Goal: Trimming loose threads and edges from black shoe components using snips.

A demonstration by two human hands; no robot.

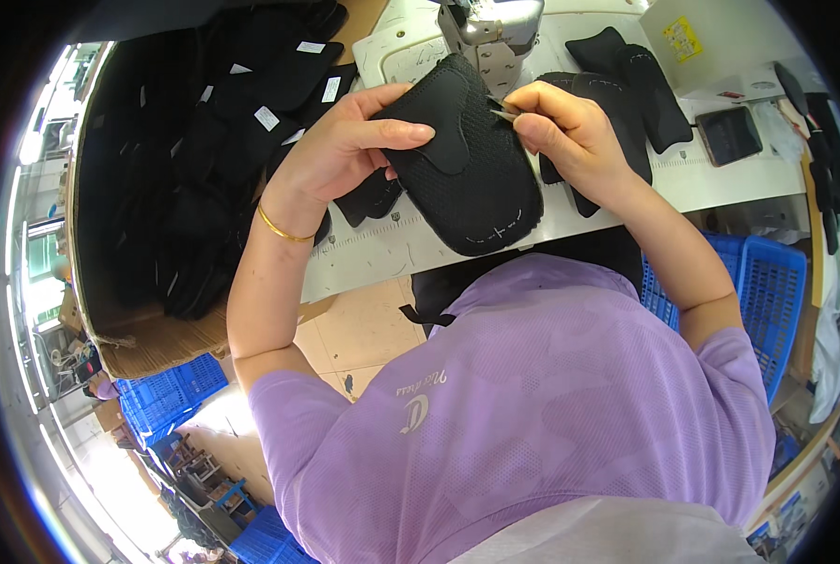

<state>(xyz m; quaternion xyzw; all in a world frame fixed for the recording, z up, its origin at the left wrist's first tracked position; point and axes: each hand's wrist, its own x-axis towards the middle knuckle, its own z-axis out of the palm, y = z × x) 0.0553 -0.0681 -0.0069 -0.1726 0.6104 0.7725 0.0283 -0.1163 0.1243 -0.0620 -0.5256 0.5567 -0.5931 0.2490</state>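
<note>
Left hand (pixel 356 139) grips a black fabric piece (pixel 486 183).

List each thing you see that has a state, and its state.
Black piece, held up, white-marked near its lower edge
Metal tool, by that piece's edge; open or shut unclear
Left hand, gripping the piece, thumb on top
Right hand, pinching the tool
Box, open, heaped with dark pieces
Phone, flat, screen dark

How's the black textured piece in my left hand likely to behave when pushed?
The black piece probably bends rather than crumples, since it holds its shape beyond your left hand. Its visible texture suggests little slipping; being flat, it's unlikely to roll.
</note>
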